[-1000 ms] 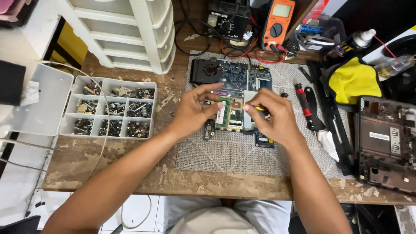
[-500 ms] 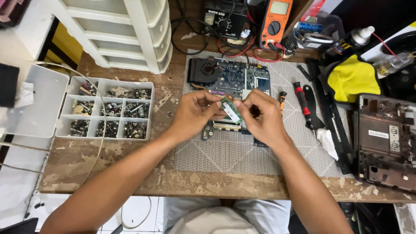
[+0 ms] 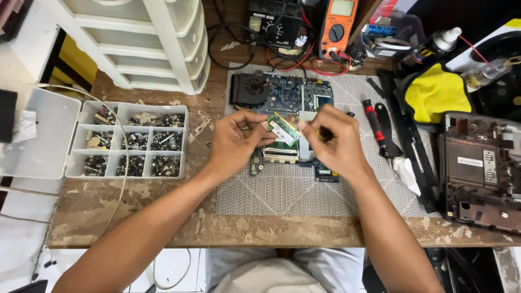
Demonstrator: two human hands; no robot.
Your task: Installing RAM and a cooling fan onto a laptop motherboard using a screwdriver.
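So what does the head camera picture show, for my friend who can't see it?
Two bare hands, left hand and right hand, hold a small green memory card above a laptop circuit board on a grey mat, with a screw tray alongside.

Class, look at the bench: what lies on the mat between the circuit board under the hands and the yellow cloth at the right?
In the head view, a red-handled screwdriver and a black pry tool lie between the circuit board and yellow cloth.

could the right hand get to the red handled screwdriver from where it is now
Probably yes. The right hand is lifted over the circuit board, pinching the green memory card, and the red-handled screwdriver lies just beside it on the mat with nothing between.
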